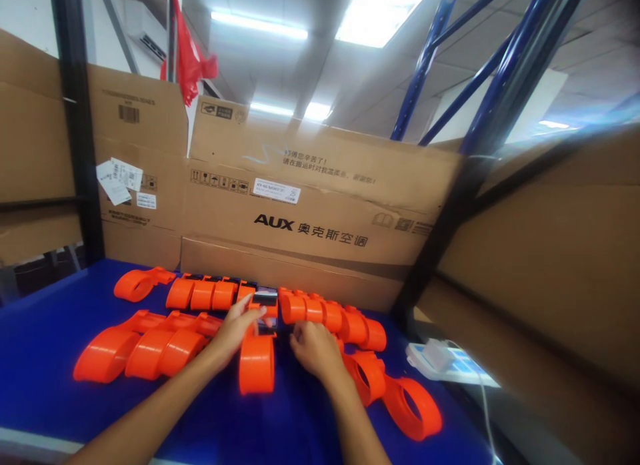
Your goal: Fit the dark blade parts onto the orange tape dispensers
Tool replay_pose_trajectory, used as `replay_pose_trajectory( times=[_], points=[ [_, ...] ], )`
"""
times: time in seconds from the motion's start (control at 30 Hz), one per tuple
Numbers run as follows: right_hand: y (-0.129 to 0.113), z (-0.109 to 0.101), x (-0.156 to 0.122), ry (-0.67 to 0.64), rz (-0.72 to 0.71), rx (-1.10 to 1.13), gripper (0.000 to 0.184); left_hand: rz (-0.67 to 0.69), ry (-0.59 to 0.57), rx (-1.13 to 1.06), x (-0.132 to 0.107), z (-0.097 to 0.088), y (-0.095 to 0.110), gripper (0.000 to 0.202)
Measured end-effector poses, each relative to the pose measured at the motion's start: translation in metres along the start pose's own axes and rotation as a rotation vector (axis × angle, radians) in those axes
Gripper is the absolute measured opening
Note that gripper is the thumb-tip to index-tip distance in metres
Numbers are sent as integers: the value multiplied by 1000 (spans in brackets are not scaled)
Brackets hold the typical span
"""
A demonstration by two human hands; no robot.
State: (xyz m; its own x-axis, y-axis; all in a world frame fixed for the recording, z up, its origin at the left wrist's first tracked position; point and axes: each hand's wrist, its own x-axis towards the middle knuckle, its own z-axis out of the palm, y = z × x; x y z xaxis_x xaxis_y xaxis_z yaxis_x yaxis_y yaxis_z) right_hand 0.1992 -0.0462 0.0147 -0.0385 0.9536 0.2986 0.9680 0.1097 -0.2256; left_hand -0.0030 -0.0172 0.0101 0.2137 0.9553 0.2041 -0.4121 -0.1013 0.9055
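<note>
Several orange plastic ring-shaped housings lie in rows on a blue table (45, 345). One orange housing (257, 363) lies between my hands, its dark top part near my fingers. My left hand (235, 328) rests on that piece's upper end, fingers stretched over it. My right hand (313, 348) sits just right of it, fingers curled down against the table beside the piece; what they hold, if anything, is hidden. A row of orange housings (330, 315) runs behind my right hand, and another group (145, 348) lies left of my left arm.
Flattened cardboard boxes (310, 211) stand as a wall behind the table and on the right. A white device with a cable (440, 359) lies at the table's right edge. Blue rack posts (500, 71) rise at the back right; a red bag (187, 58) hangs overhead.
</note>
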Motion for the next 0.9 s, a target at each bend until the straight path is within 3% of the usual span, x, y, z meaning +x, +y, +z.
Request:
replay_pose_trajectory(
  times=[0.13, 0.27, 0.37, 0.47, 0.63, 0.9],
  points=[
    [3, -4, 5, 136, -26, 370, 10, -13, -13, 10, 3, -1, -1, 46],
    [-8, -1, 7, 158, -37, 969, 17, -24, 18, 9, 3, -1, -1, 54],
    [-16, -2, 7, 189, -25, 1189, 30, -20, 32, 4, 1, 1, 1, 59],
    [-21, -6, 6, 230, -35, 1274, 35, -6, 22, -1, -2, 4, 4, 58],
    [-30, -5, 3, 351, -48, 1331, 34, 53, -92, 31, -6, 6, 6, 49],
    [-39, 7, 1, 398, -168, 1213, 35, 76, -137, 82, -4, 3, 0, 48]
  ],
)
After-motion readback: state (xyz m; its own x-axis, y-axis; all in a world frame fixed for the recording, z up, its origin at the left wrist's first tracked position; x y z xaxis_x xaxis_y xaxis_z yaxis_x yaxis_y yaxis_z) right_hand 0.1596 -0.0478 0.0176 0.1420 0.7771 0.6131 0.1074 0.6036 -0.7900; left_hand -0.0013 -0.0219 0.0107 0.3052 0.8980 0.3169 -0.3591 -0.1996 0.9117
